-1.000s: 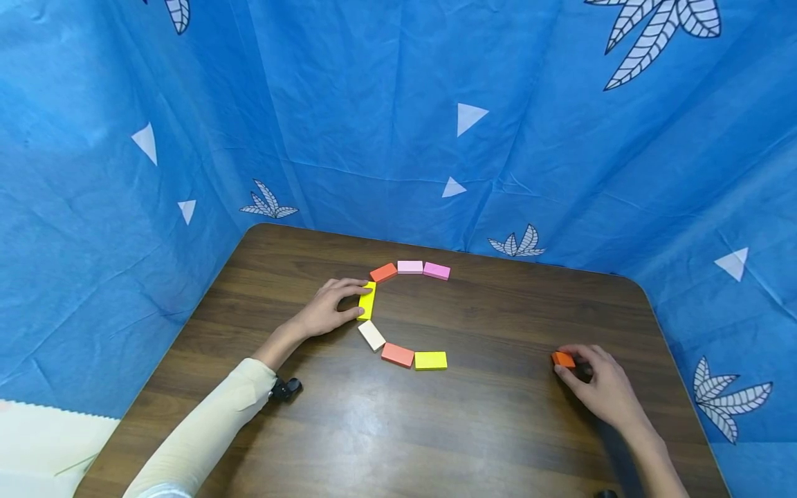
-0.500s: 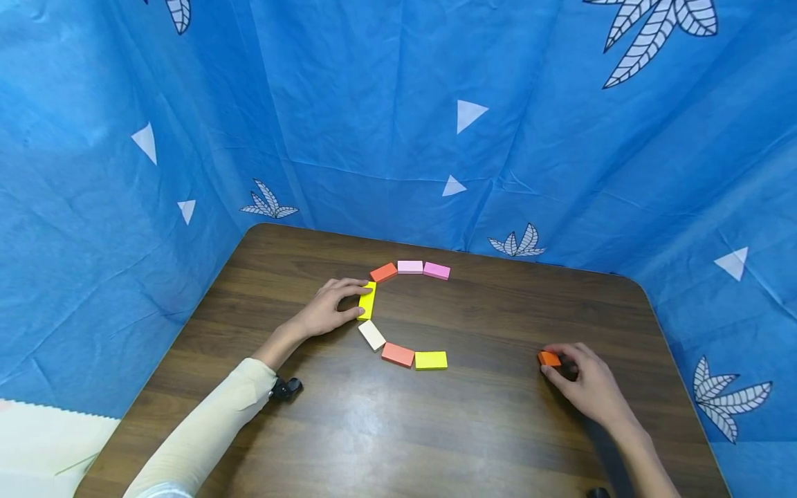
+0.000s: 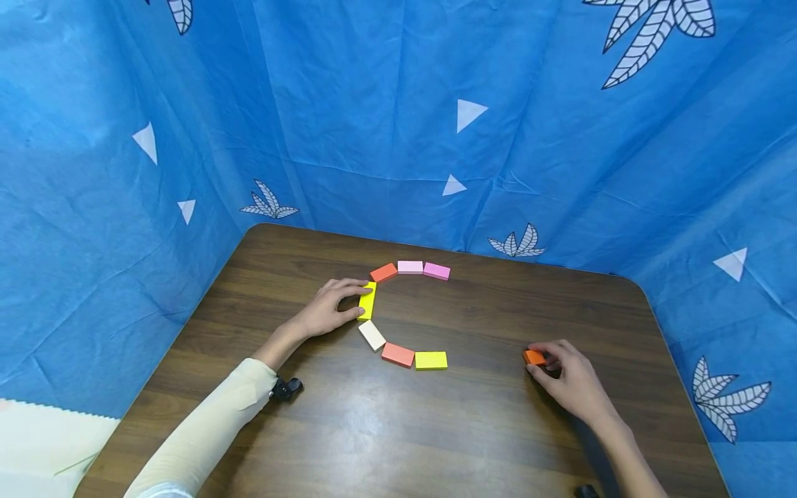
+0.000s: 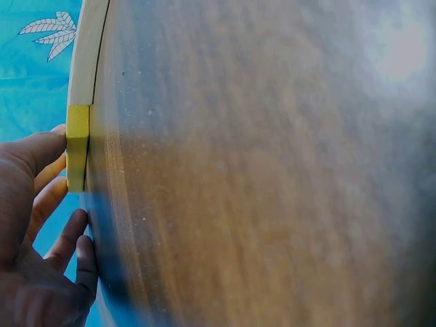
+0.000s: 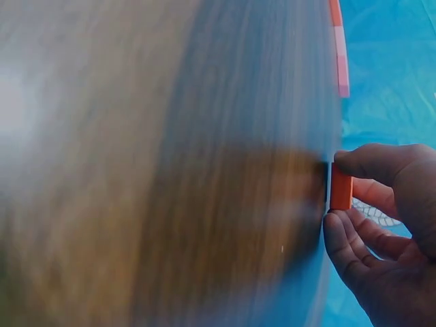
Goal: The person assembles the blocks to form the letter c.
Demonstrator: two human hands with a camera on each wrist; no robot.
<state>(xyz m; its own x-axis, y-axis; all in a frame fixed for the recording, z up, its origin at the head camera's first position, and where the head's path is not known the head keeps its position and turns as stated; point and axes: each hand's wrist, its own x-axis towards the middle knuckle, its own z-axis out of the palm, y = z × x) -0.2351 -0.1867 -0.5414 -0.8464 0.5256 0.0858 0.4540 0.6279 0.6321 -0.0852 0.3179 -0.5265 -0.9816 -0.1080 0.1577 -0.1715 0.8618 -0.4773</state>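
On the table's left half, my left hand point(image 3: 322, 309) holds a yellow block point(image 3: 367, 301) between thumb and fingers; the left wrist view shows the same yellow block point(image 4: 78, 146) edge-on. To the right, my right hand point(image 3: 569, 380) pinches an orange block point(image 3: 533, 357) by its ends, thumb on one side and fingers on the other. In the right wrist view, the orange block point(image 5: 341, 186) appears just off or on the tabletop; which one I cannot tell.
An open curve of blocks includes red point(image 3: 383, 272), pale pink point(image 3: 410, 267) and pink point(image 3: 436, 270) ones behind, and cream point(image 3: 372, 335), salmon point(image 3: 398, 355) and yellow point(image 3: 431, 360) ones in front. A blue curtain point(image 3: 373, 124) surrounds the brown table point(image 3: 498, 429).
My right hand has moved left across the table, carrying the orange block along. The left hand and the curve of blocks have stayed in place.
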